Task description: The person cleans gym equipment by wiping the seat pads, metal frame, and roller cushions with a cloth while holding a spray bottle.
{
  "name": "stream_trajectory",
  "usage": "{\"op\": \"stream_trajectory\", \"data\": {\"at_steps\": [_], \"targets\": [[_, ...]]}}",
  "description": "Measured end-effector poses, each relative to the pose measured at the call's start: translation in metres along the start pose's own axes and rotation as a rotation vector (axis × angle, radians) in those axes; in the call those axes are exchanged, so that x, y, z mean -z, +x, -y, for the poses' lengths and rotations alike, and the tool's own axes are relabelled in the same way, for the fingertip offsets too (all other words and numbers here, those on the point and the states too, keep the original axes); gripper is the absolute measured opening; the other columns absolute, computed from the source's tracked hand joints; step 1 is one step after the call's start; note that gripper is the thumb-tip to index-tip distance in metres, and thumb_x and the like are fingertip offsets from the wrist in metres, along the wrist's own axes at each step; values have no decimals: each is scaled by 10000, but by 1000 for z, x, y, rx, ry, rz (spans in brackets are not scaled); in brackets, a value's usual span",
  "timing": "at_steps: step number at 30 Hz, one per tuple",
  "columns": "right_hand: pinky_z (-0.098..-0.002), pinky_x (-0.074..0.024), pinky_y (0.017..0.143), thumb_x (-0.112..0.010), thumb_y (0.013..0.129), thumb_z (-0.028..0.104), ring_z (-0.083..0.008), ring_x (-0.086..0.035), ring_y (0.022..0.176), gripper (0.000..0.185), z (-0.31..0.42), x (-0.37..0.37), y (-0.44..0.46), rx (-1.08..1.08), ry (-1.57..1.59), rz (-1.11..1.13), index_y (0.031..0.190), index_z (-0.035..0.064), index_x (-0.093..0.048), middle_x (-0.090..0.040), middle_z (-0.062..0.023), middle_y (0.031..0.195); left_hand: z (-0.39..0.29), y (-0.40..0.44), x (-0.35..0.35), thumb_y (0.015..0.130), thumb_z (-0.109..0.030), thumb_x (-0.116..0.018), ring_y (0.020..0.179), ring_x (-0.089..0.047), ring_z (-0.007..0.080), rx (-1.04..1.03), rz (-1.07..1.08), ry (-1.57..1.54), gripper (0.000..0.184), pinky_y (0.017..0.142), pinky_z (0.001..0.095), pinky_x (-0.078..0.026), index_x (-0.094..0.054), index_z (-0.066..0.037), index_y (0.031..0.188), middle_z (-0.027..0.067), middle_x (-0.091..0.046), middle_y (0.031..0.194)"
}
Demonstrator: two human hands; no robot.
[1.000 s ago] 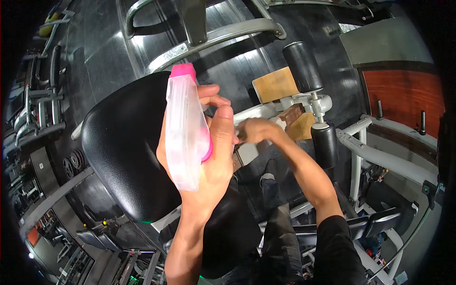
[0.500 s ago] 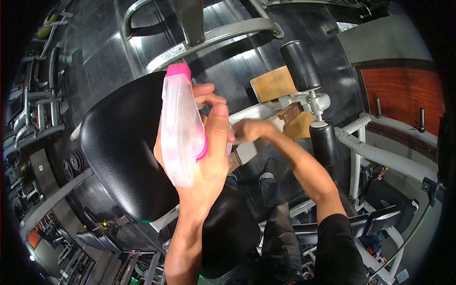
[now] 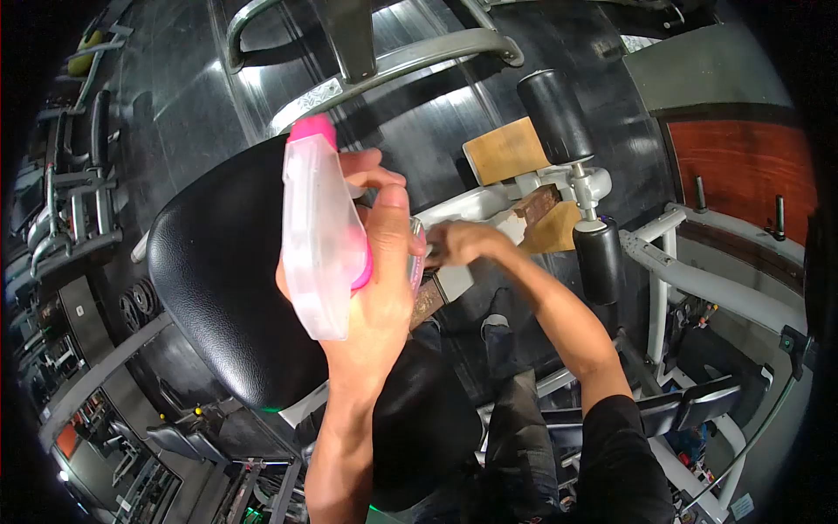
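Note:
My left hand [image 3: 371, 279] is wrapped around a spray bottle [image 3: 316, 236] with a translucent white head and a pink nozzle, which points toward the top of the view. A clear, pink-tinted part of the bottle shows behind my thumb. To the right of it is my right hand [image 3: 467, 244], bent inward and blurred by motion. Its fingertips are partly hidden beside the bottle, so whether they touch it or hold anything cannot be made out. Beneath the left hand lies a black padded seat [image 3: 227, 271].
Black foam rollers [image 3: 554, 113] on a grey machine frame stand to the right, beside a wooden board [image 3: 506, 153]. A curved metal frame [image 3: 410, 61] crosses the floor ahead. A white machine bar [image 3: 716, 279] is at the far right. Weight plates [image 3: 138, 301] are at left.
My left hand and the spray bottle have shifted slightly left, and the bottle's head leans a little more to the left. The right hand stays beside the bottle, still blurred.

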State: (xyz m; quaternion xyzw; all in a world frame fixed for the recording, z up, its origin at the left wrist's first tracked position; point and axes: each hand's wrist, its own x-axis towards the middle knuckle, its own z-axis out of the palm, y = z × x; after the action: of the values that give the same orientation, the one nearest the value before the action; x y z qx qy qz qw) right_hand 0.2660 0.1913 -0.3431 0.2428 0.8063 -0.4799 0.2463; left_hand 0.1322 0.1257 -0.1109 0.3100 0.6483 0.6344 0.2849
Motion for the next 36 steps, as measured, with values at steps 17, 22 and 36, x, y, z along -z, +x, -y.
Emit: {"op": "stream_trajectory", "data": {"at_steps": [17,22,36], "targets": [[-435,-512,862,-637,908,511,-371,-654,1021,610,3,25,-9,152,133,190,1223,-12,-630,-672,-259,1138,8,1,-4,926,-22,-636,617,-597,91,-31,88,58,259,577,251,-493,-578,63,1164,97,-650,945],[-407,-539,767,-679,868,501,-270,-700,906,523,-62,52,-13,-323,-327,147,1103,34,-704,-733,-165,964,5,0,-4,932,-41,-646,616,-587,90,6,77,43,273,568,247,-486,-569,57,1175,96,-641,950],[-427,-536,792,-694,843,417,-322,-692,928,449,-124,32,-2,-268,-127,113,1109,57,-716,-718,-194,1022,6,-2,-3,936,-71,-654,624,-569,78,4,70,99,260,574,238,-476,-585,44,1158,92,-648,946]]}}
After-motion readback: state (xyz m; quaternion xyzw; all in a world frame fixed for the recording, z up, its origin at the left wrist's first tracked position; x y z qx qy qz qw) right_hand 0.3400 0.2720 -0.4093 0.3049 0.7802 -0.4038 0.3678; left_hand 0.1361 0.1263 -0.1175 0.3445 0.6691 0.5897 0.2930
